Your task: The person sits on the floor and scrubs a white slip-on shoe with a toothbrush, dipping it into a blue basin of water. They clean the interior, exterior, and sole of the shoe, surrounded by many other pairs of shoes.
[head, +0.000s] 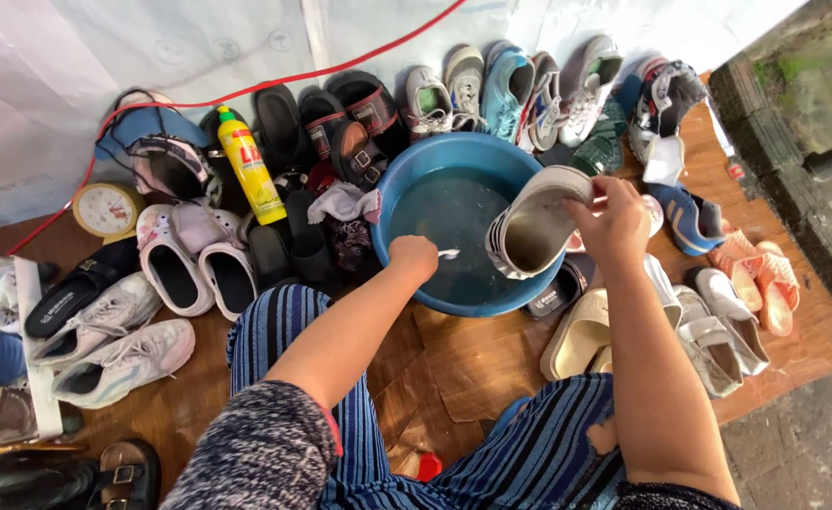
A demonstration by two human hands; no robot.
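My right hand (612,223) grips a white sneaker with dark side stripes (532,225) by its heel rim, holding it tilted over the right side of a round blue basin (407,179) with water in it. My left hand (413,256) is closed around a small white brush handle (448,253) above the basin's near edge, just left of the sneaker. My knees in blue striped trousers (279,326) frame the basin from below.
Many shoes and sandals ring the basin: white sneakers (104,345) at the left, black sandals (340,118) and sneakers (506,90) at the back, white and orange shoes (751,274) at the right. A yellow detergent bottle (250,167) and a small clock (105,209) stand at the left.
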